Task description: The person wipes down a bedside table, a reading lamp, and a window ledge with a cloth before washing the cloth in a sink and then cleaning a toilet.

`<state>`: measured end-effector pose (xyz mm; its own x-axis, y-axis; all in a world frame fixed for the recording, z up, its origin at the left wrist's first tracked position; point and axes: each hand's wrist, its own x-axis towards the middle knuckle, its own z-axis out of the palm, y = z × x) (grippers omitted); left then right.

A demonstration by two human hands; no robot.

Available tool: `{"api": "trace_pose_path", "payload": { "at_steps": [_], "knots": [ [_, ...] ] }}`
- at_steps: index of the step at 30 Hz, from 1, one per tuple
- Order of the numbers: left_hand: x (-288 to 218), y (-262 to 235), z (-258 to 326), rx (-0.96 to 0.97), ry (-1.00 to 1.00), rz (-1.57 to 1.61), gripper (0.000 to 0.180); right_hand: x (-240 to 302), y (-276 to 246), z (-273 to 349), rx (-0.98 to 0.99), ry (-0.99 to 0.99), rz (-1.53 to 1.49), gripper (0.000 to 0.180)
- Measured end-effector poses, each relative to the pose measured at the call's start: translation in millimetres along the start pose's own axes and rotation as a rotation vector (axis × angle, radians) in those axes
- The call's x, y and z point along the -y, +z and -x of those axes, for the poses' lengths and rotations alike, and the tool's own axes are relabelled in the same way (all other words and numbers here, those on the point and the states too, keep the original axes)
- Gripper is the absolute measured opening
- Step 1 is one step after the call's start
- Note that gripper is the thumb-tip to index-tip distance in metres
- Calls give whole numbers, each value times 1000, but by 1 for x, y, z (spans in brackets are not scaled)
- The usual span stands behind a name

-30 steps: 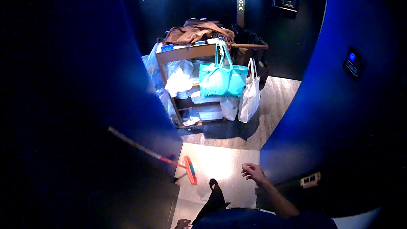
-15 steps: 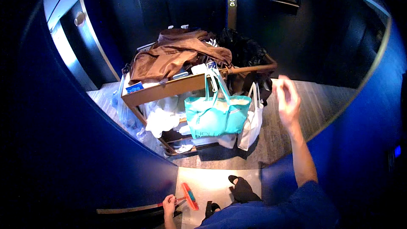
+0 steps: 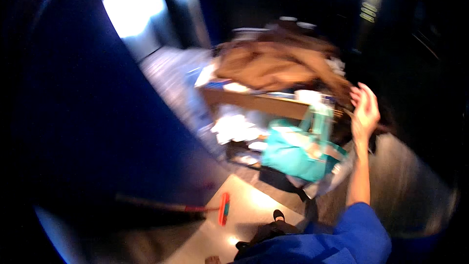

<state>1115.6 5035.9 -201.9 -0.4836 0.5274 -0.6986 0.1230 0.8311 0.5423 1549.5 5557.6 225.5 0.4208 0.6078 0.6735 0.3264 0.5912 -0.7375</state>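
Note:
Against the right end of the loaded cart, my right hand is raised with its fingers loosely apart and nothing seen in them. It overlaps the cart's handle end; blur hides whether it touches. Only a small patch of what looks like my left hand shows at the lower edge, its fingers hidden. A broom with a red head and a long handle slants left over the pale floor, apart from that hand. Brown cloth is heaped on the cart, and a turquoise tote bag hangs from its side.
White bundles fill the cart's lower shelf. A dark blue wall stands close on the left, with a bright opening beyond it. Wood-look flooring runs along the right, past the pale tiled floor.
The view has swung left, so the cart appears farther right. My right hand has come to the cart's end. My left hand has left the broom and dropped to the lower edge.

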Motion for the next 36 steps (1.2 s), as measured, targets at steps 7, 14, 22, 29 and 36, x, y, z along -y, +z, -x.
{"api": "trace_pose_path", "payload": {
  "at_steps": [7,14,22,29,36],
  "knots": [
    [46,39,61,-451,442,280,20,164,154,263,913,194,-508,17],
    [188,13,238,-454,-317,434,36,335,139,589,2139,124,-714,20],
    [334,-36,331,-1132,-609,932,34,297,185,863,2839,-453,-350,28],
    [439,-76,329,-957,-553,1239,38,198,276,959,2788,-1921,64,18],
    [584,-138,429,-1230,-774,1092,32,435,268,1180,2338,-2648,-903,25]
  ]
}}
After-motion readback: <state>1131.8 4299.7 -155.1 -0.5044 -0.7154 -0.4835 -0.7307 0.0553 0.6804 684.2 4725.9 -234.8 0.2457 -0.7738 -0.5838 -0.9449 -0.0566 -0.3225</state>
